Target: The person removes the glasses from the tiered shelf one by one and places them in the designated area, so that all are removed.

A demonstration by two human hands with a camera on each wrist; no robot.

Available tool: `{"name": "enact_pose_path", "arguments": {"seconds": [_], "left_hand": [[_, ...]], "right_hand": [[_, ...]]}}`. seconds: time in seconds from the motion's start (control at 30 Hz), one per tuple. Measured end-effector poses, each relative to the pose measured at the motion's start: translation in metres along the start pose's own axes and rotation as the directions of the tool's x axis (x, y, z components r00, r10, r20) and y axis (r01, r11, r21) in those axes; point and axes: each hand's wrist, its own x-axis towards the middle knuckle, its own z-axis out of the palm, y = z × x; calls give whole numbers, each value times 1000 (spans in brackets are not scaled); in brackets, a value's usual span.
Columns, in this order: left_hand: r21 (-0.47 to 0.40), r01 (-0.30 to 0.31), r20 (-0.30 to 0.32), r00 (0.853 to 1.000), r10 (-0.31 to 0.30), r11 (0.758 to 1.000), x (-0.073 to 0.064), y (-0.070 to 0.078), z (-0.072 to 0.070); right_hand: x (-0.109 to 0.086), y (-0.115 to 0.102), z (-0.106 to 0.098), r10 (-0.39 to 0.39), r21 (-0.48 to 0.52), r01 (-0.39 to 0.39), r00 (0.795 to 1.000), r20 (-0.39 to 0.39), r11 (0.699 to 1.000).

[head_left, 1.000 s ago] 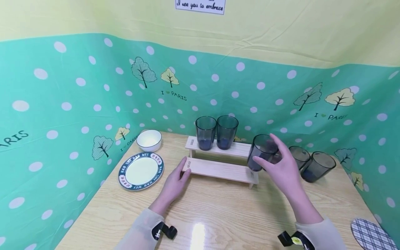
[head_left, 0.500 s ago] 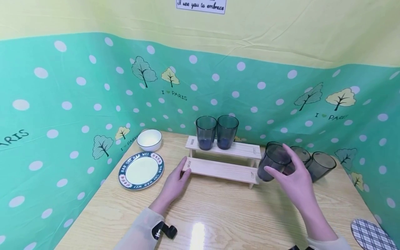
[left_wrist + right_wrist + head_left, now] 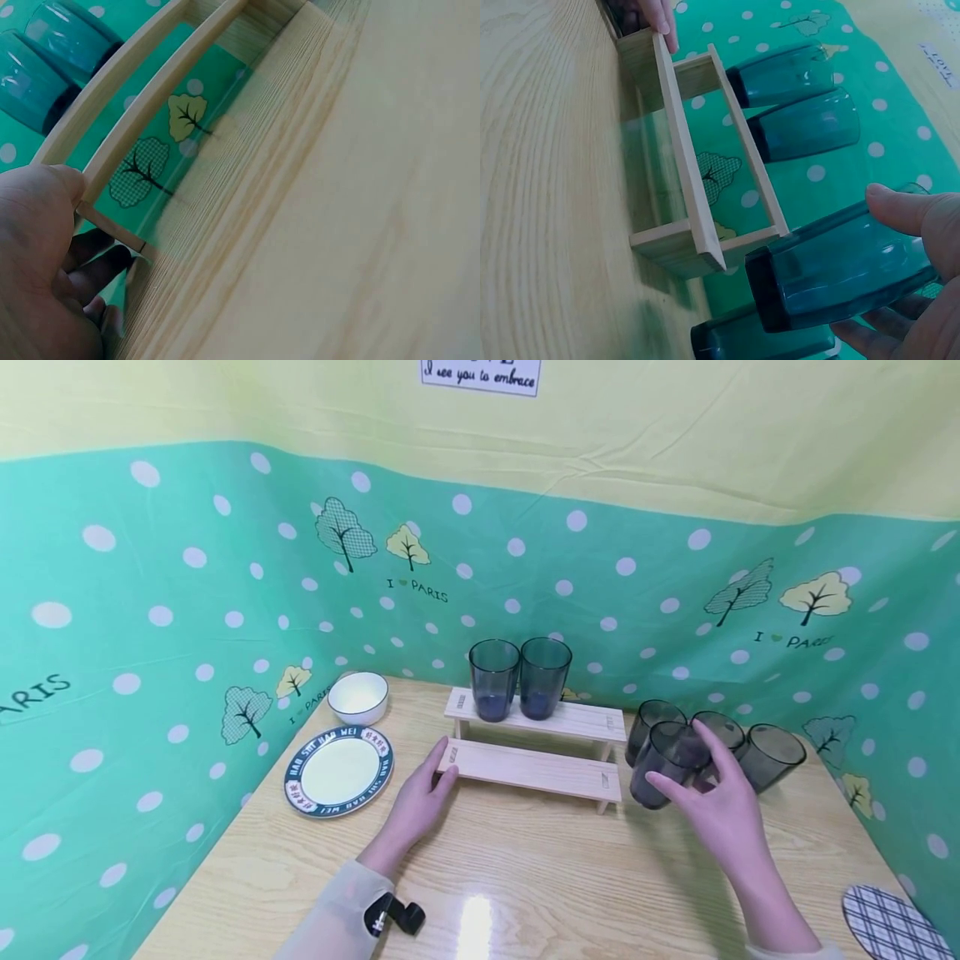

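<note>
My right hand (image 3: 723, 827) grips a dark tinted glass (image 3: 660, 768) between thumb and fingers, just right of the two-tier wooden rack (image 3: 532, 770). In the right wrist view the held glass (image 3: 840, 259) is off the table, its base beyond the rack's near end, with another glass (image 3: 757, 335) below it. My left hand (image 3: 416, 802) holds the left end of the rack's lower shelf; in the left wrist view the thumb (image 3: 64, 180) lies over the shelf end and the fingers curl underneath. Two matching glasses (image 3: 493, 681) stand upright side by side on the upper shelf's left half.
Three more tinted glasses (image 3: 772, 756) stand on the table right of the rack, partly behind my right hand. A white bowl (image 3: 358, 695) and a blue-rimmed plate (image 3: 300, 783) are at left. A checked round mat (image 3: 896, 922) lies at the right edge. Printed cloth (image 3: 187, 652) surrounds the table.
My right hand has carried the glass rightward and lower, from over the rack's right end to beside it, in front of the other glasses. The left hand has stayed on the rack.
</note>
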Motion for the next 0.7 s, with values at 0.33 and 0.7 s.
{"name": "enact_pose_path", "arguments": {"seconds": [0.33,0.7], "left_hand": [[-11,14,2,1000,-14,1000,-1,-1,0],[-16,11,2,1000,-11,1000,-1,-2,1]], "right_hand": [[2,15,4,20,-13,-19,999,31,1000],[9,32,12,23,-10,-23,999,36,1000]]}}
